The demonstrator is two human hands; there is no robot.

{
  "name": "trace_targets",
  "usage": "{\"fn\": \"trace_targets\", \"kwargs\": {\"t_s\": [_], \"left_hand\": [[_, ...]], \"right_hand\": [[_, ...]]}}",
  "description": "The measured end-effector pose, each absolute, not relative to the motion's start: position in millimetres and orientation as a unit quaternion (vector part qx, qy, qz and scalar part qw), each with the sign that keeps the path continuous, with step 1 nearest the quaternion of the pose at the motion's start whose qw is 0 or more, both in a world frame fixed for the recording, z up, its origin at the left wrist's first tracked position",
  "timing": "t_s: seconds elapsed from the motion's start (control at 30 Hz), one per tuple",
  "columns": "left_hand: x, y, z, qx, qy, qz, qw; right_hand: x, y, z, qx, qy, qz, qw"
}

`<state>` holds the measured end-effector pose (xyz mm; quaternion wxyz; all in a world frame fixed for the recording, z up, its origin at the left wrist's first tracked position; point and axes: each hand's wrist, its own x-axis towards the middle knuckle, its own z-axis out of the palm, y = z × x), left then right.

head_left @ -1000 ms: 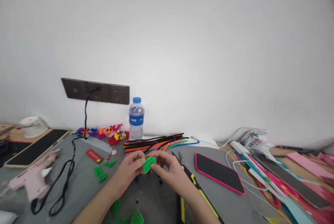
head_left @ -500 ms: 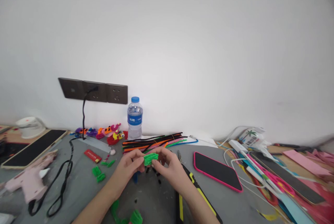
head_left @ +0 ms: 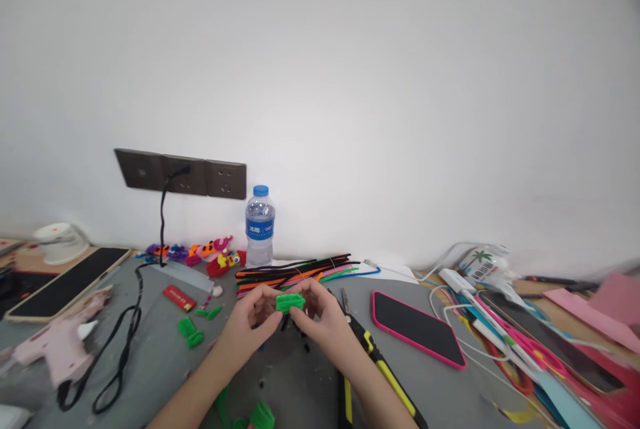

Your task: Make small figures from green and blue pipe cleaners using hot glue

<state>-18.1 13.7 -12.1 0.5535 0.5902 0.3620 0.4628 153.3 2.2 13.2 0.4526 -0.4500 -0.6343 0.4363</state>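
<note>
A small bundle of folded green pipe cleaner (head_left: 290, 302) is held up over the middle of the table. My right hand (head_left: 323, 315) pinches it, thumb in front and fingers behind. At its left end, the thumb and curled fingers of my left hand (head_left: 255, 319) close on it; some fingertips are hidden. Below my hands lie small black bits (head_left: 307, 348) and a green fuzzy piece (head_left: 263, 414). More green pipe-cleaner pieces (head_left: 190, 333) lie to the left. Behind my hands is a bunch of coloured pipe cleaners (head_left: 295, 272), black, orange, pink and green.
Pliers with yellow-black handles (head_left: 385, 375) lie beside my right forearm, near a pink-cased phone (head_left: 417, 329). A pink glue gun (head_left: 60, 345) with its black cord is at left. A water bottle (head_left: 260, 229) stands by the wall. Pink-handled scissors (head_left: 537, 349) and cables crowd the right.
My left thumb has shifted down along the green bundle and those fingers have loosened slightly, showing more of its left end. The bundle has turned a little and sits more level.
</note>
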Motion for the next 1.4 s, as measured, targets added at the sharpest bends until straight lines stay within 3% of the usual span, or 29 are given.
{"fn": "trace_targets", "kwargs": {"t_s": [0.5, 1.4], "left_hand": [[-18.2, 12.7, -10.7, 0.636, 0.386, 0.445, 0.499], [-18.4, 13.2, -9.2, 0.633, 0.399, 0.444, 0.493]], "right_hand": [[152.8, 3.1, 7.9, -0.437, -0.633, 0.451, 0.452], [153.1, 3.7, 7.2, -0.435, -0.629, 0.448, 0.463]]}}
